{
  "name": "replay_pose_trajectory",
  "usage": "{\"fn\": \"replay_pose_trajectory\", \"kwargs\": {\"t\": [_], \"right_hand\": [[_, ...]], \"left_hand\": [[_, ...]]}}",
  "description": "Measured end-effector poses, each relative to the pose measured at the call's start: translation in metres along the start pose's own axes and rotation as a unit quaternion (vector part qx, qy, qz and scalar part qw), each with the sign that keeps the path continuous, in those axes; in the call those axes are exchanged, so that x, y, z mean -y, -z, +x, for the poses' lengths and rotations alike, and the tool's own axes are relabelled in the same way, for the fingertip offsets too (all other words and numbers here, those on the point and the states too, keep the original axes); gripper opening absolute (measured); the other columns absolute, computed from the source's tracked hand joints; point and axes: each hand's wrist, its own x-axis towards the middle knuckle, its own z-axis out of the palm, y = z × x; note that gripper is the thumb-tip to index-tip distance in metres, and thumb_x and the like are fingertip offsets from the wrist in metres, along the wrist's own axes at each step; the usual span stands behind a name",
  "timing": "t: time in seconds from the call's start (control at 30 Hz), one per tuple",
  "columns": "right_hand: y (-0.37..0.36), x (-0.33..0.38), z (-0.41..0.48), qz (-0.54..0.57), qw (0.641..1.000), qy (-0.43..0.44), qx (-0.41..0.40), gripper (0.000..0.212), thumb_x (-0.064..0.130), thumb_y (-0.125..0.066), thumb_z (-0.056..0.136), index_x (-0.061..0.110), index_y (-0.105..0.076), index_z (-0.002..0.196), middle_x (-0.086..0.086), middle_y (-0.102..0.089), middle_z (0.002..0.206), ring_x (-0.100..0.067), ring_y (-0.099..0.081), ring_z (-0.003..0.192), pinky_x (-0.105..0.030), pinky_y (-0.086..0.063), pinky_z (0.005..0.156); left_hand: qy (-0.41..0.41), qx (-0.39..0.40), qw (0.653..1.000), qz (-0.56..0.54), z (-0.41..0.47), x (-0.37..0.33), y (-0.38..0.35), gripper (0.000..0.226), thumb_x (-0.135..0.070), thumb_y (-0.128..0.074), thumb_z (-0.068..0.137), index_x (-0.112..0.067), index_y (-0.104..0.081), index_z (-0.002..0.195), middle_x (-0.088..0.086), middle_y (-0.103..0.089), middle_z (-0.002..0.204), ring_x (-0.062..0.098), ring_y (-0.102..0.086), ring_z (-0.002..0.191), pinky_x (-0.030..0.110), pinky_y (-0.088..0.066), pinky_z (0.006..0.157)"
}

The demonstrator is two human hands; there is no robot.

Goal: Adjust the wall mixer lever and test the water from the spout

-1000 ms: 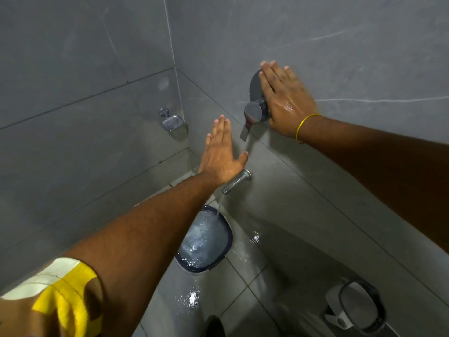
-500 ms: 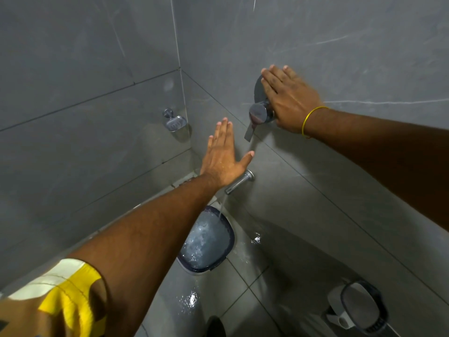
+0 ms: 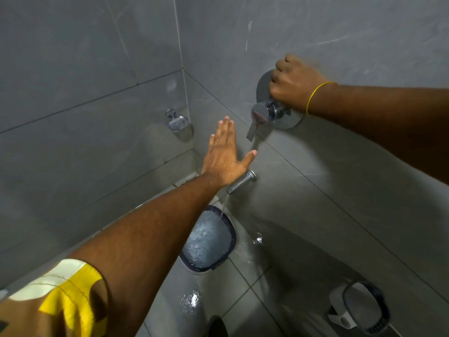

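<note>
The chrome wall mixer [image 3: 262, 112] sits on a round plate on the grey tiled wall, and its lever [image 3: 251, 132] points down, free of any hand. My right hand [image 3: 295, 83], with a yellow band at the wrist, is curled against the top of the mixer body; what its fingers hold is hidden. My left hand [image 3: 224, 156] is flat with its fingers apart, just above and left of the spout [image 3: 240, 182]. A thin stream of water [image 3: 223, 205] runs from the spout into a dark-rimmed bucket [image 3: 233, 231] full of churning water.
A chrome soap dish [image 3: 177, 122] hangs on the left wall near the corner. A white and dark mug [image 3: 362, 308] lies on the wet floor at lower right. A dark object [image 3: 217, 327] shows at the bottom edge. Water drops [image 3: 247, 35] fall from above.
My right hand went from lying flat over the mixer plate to curled at the top of the mixer body. The left hand stays open above the spout, and the water keeps running.
</note>
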Motion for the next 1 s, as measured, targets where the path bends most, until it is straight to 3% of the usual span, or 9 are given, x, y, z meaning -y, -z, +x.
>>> {"fn": "replay_pose_trajectory", "kwargs": {"t": [0.17, 0.33, 0.5, 0.6, 0.73, 0.87, 0.93, 1.0], "right_hand": [[-0.002, -0.007, 0.002, -0.053, 0.998, 0.025, -0.034, 0.008, 0.015, -0.064, 0.074, 0.016, -0.072, 0.074, -0.003, -0.068, 0.073, -0.025, -0.066, 0.076, -0.033, -0.047, 0.07], [0.004, -0.006, 0.007, -0.065, 0.998, 0.024, 0.007, 0.014, 0.019, -0.062, 0.078, 0.018, -0.074, 0.085, -0.001, -0.072, 0.082, -0.025, -0.07, 0.083, -0.031, -0.052, 0.072], [0.018, -0.007, 0.008, -0.025, 0.994, -0.003, 0.102, 0.016, 0.024, -0.062, 0.089, 0.017, -0.075, 0.095, -0.003, -0.075, 0.092, -0.026, -0.071, 0.09, -0.028, -0.05, 0.072], [0.014, 0.015, 0.007, 0.093, 0.976, -0.105, 0.169, 0.016, 0.018, -0.061, 0.093, 0.017, -0.077, 0.094, -0.004, -0.078, 0.093, -0.026, -0.074, 0.09, -0.027, -0.042, 0.07], [0.01, 0.046, 0.015, 0.249, 0.898, -0.311, 0.187, 0.024, 0.01, -0.056, 0.095, 0.011, -0.079, 0.103, -0.009, -0.078, 0.102, -0.031, -0.074, 0.098, -0.032, -0.046, 0.078], [0.031, 0.046, 0.011, 0.305, 0.85, -0.384, 0.193, 0.027, 0.016, -0.052, 0.099, 0.015, -0.076, 0.113, -0.006, -0.077, 0.113, -0.028, -0.074, 0.107, -0.033, -0.051, 0.086], [0.051, 0.049, 0.002, 0.332, 0.815, -0.453, 0.145, 0.032, 0.025, -0.054, 0.099, 0.011, -0.068, 0.124, -0.009, -0.073, 0.119, -0.031, -0.071, 0.11, -0.036, -0.053, 0.086], [0.074, 0.06, -0.005, 0.333, 0.796, -0.5, 0.066, 0.058, 0.039, -0.06, 0.094, 0.007, -0.052, 0.142, -0.014, -0.062, 0.134, -0.035, -0.063, 0.118, -0.043, -0.05, 0.093]], "left_hand": [[0.0, -0.004, 1.0, -0.001, 0.0, -0.001, 0.002, 0.102, -0.069, -0.041, 0.098, -0.007, 0.005, 0.165, 0.012, 0.012, 0.175, 0.026, 0.013, 0.161, 0.05, -0.002, 0.131], [-0.004, 0.002, 1.0, 0.004, -0.003, 0.0, 0.002, 0.102, -0.068, -0.041, 0.098, -0.007, 0.005, 0.165, 0.012, 0.012, 0.175, 0.025, 0.013, 0.161, 0.05, -0.002, 0.131], [-0.014, 0.0, 1.0, 0.009, -0.01, 0.005, 0.002, 0.102, -0.069, -0.039, 0.097, -0.007, 0.005, 0.165, 0.013, 0.01, 0.175, 0.026, 0.012, 0.161, 0.05, -0.002, 0.131], [-0.024, -0.01, 0.999, 0.018, -0.019, 0.008, 0.005, 0.1, -0.067, -0.042, 0.099, -0.007, 0.003, 0.165, 0.012, 0.009, 0.175, 0.026, 0.011, 0.161, 0.049, -0.002, 0.131], [-0.036, -0.03, 0.998, 0.028, -0.033, 0.011, 0.017, 0.099, -0.066, -0.042, 0.099, -0.007, 0.001, 0.165, 0.01, 0.008, 0.176, 0.024, 0.011, 0.162, 0.048, -0.002, 0.131], [-0.072, -0.075, 0.993, 0.054, -0.048, 0.006, 0.048, 0.097, -0.064, -0.045, 0.099, -0.008, -0.001, 0.166, 0.009, 0.007, 0.176, 0.023, 0.01, 0.162, 0.049, -0.005, 0.131], [-0.093, -0.111, 0.987, 0.068, -0.052, -0.003, 0.073, 0.097, -0.063, -0.048, 0.099, -0.009, -0.002, 0.166, 0.008, 0.005, 0.176, 0.023, 0.009, 0.162, 0.048, -0.007, 0.13], [-0.118, -0.155, 0.978, 0.075, -0.062, -0.015, 0.099, 0.098, -0.063, -0.049, 0.098, -0.01, -0.002, 0.166, 0.008, 0.005, 0.177, 0.023, 0.009, 0.162, 0.049, -0.008, 0.13]]}}
